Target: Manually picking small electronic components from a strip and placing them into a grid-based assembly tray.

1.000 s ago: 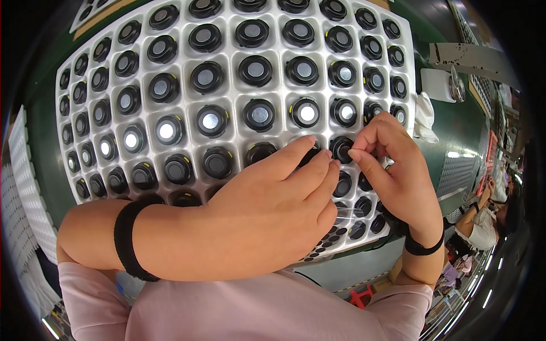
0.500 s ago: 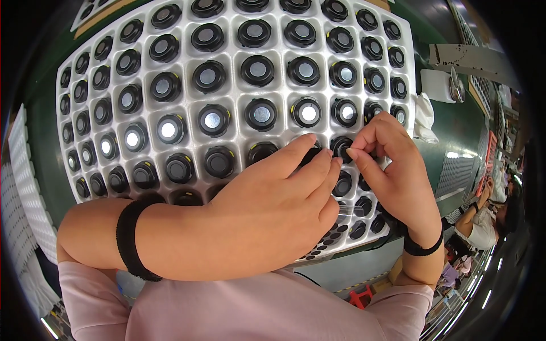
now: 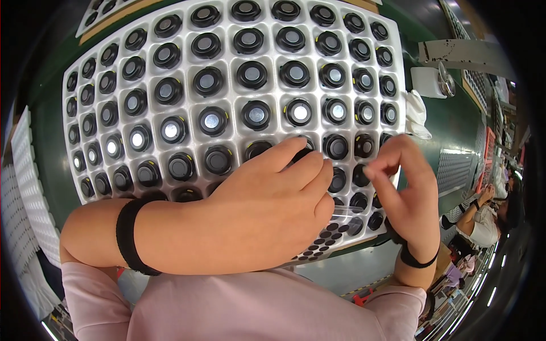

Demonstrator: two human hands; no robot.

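A white moulded tray holds rows of black round parts, one to a pocket. Parts in the farther rows, like one part, show a silvery disc in the middle; nearer ones, like another part, have dark centres. My left hand lies across the near rows, its outer fingers spread and its near finger bent. From under that finger sticks out a clear sheet of black round stickers; the thumb is hidden. To the right, my right hand pinches thumb and forefinger together over a black part. Anything between these fingertips is too small to see.
A crumpled white cloth lies right of the tray on the green table. Beyond it stand a white holder with a round metal piece and a grey bar. More white trays stand at left. A person sits far right.
My right hand has moved right and slightly toward me, off the part by my left fingertips. My left hand stays nearly in place, and more of the sticker sheet shows below it.
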